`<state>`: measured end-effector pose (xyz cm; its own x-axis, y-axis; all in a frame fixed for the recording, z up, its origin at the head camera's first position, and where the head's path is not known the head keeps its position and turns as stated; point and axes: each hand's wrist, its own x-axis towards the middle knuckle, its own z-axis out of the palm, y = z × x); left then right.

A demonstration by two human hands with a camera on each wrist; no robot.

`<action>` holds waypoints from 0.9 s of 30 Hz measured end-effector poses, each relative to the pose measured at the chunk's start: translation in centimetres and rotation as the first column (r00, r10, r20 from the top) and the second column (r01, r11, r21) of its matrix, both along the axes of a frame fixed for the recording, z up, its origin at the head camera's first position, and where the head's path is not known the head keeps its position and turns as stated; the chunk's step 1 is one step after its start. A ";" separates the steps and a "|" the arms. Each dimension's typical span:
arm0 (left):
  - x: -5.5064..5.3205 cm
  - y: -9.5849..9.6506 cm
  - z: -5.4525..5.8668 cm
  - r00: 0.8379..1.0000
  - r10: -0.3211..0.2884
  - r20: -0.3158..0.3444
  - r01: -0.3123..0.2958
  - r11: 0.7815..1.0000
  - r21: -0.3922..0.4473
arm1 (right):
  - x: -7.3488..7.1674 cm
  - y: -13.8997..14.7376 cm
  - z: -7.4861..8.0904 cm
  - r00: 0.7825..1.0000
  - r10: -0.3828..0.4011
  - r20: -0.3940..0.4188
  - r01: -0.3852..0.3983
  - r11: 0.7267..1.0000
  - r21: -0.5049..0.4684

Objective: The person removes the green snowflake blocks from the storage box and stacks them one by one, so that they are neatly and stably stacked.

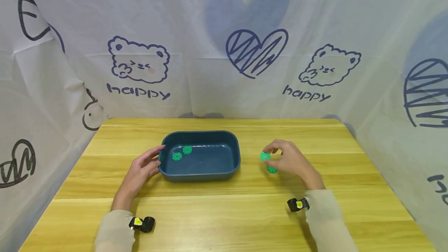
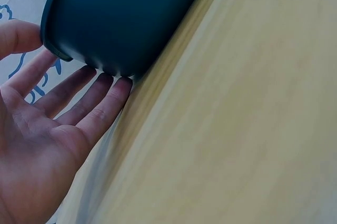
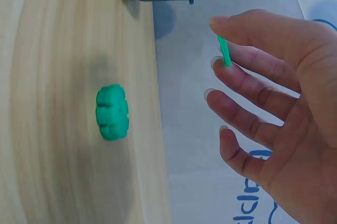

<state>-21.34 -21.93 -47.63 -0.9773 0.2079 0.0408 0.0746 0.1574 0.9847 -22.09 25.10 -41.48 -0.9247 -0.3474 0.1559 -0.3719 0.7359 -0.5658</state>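
My left hand point(image 1: 137, 171) gripped the tub point(image 1: 199, 178) at its left end; my right hand point(image 1: 291, 161) pinched a disc point(image 1: 265, 156) right of it, near a green piece point(image 1: 272, 170); two discs point(image 1: 177, 156) lay inside

A yellowish wooden table point(image 1: 217, 221) spreads out at 6 o'clock of the head view. Behind it, at 12, hangs a whitish printed cloth point(image 1: 196, 14). A line-drawn bear point(image 1: 138, 61) sits at 10 o'clock, a second bear point(image 1: 330, 65) at 2, each above the word "happy" point(image 1: 138, 91); a partly scribbled heart point(image 1: 257, 53) shows at 1, a striped outline point(image 1: 428, 92) at 3
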 end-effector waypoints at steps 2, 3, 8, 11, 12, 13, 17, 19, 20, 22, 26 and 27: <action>0.0 0.0 0.0 1.000 -0.001 0.001 0.001 1.000 0.002 | 0.1 0.3 -0.2 1.000 -0.011 0.007 0.011 1.000 0.007; 0.0 0.0 0.0 1.000 -0.001 0.001 0.001 1.000 0.003 | 0.1 0.4 -0.3 1.000 -0.018 0.011 0.018 1.000 0.010; 0.0 -0.1 0.0 1.000 -0.001 0.004 0.001 1.000 0.006 | 0.2 1.1 -0.8 0.999 -0.049 0.024 0.048 0.998 0.036; 0.1 -0.1 0.0 1.000 0.002 0.006 -0.002 1.000 0.003 | 0.2 1.5 -1.0 0.998 -0.061 0.030 0.059 0.997 0.056; 0.1 -0.1 0.0 1.000 0.002 0.006 -0.002 1.000 0.001 | 0.2 1.6 -1.1 0.997 -0.064 0.033 0.062 0.996 0.064; 0.2 -0.1 0.0 1.000 0.003 0.006 -0.003 1.000 0.001 | 0.1 1.6 -1.1 0.997 -0.066 0.036 0.063 0.995 0.075; 0.1 -0.2 0.0 1.000 0.004 0.005 -0.004 1.000 0.003 | 0.0 1.9 -1.4 0.995 -0.084 0.056 0.077 0.990 0.116; 0.1 -0.1 0.0 1.000 0.004 0.005 -0.004 1.000 0.001 | -0.1 1.9 -1.5 0.994 -0.090 0.061 0.082 0.988 0.131; 0.1 -0.1 0.0 1.000 0.006 0.005 -0.006 1.000 -0.001 | -0.1 1.9 -1.6 0.994 -0.093 0.062 0.084 0.987 0.138; 0.1 -0.1 0.0 1.000 0.007 0.004 -0.007 1.000 -0.005 | -0.1 1.9 -1.7 0.993 -0.094 0.067 0.084 0.986 0.144; 0.0 -0.1 0.1 1.000 0.005 -0.001 -0.005 1.000 -0.006 | -0.1 1.9 -2.1 0.991 -0.102 0.086 0.089 0.985 0.148; 0.0 -0.1 0.1 1.000 0.005 -0.002 -0.005 1.000 -0.005 | 0.0 1.9 -2.1 0.990 -0.104 0.091 0.090 0.985 0.147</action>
